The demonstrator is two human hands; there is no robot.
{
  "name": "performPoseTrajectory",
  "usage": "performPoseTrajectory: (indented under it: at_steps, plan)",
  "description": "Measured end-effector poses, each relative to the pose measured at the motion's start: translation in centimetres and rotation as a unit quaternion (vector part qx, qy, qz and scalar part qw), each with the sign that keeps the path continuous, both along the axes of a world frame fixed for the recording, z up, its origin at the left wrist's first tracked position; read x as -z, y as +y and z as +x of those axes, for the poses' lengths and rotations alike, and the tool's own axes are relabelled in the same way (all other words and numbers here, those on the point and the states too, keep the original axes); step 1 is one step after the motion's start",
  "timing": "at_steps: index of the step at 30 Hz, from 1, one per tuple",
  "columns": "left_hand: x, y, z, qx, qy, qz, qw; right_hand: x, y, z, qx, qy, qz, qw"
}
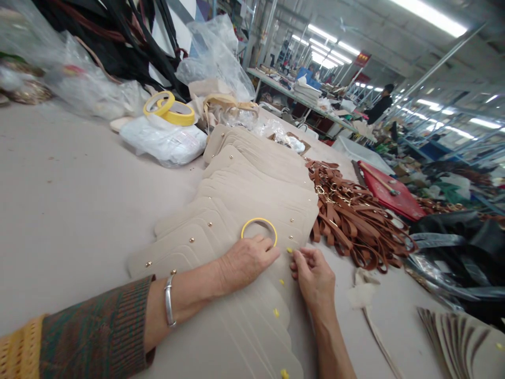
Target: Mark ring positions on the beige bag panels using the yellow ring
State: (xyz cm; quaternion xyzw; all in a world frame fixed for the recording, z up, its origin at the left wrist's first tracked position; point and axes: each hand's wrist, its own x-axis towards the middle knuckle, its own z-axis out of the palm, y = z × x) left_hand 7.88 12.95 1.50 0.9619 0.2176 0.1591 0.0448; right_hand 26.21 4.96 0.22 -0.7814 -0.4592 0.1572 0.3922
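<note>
My left hand [248,260] is closed on a thin roll of yellow tape [258,220], which stands up from its fingers. Beneath it lie overlapping beige leather panels [236,195] with small gold studs along their edges. My right hand [314,276] pinches a small piece of yellow tape [290,250] at the right edge of a panel, its thumb and forefinger pressed together. Closer to me, several yellow tape bits [276,312] stick to the panels.
Brown leather straps [347,216] with gold hardware are heaped at the right. Two yellow tape rolls [177,113] rest on a white plastic packet [163,141] at the back. A red sheet [390,189] lies behind the straps. More beige panels [465,337] fan out at lower right. A person [381,102] stands far off.
</note>
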Motion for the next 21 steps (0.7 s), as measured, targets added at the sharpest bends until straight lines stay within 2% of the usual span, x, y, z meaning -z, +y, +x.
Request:
performPoseTrajectory:
  at_steps: [2,5,7,10,12,16,21]
  plan:
    - [-0.2,0.7,-0.1,-0.021,-0.017,0.01,1.0,0.1,-0.5,0.0,-0.021,-0.003,0.013,1.0]
    - [-0.5,1.8,-0.1,-0.068,-0.013,0.009,0.998,0.1,-0.4,-0.4,-0.05,-0.101,0.032,0.993]
    - [-0.5,2.2,0.0,-0.08,0.003,-0.003,0.997,0.0,0.2,-0.9,-0.05,-0.151,0.037,0.987]
    - [-0.6,2.4,0.2,-0.085,0.017,-0.014,0.996,-0.2,1.0,-1.2,-0.033,-0.174,0.024,0.984]
    - [-0.6,2.3,0.3,-0.095,0.021,-0.019,0.995,-0.3,1.2,-1.0,-0.039,-0.172,0.015,0.984]
    - [-0.7,2.2,0.3,-0.101,0.025,-0.023,0.994,-0.7,0.3,-0.2,-0.095,-0.152,-0.013,0.984]
    - [-0.5,2.2,0.2,-0.097,0.02,-0.016,0.995,-1.7,-1.9,-0.1,-0.156,-0.041,-0.134,0.978]
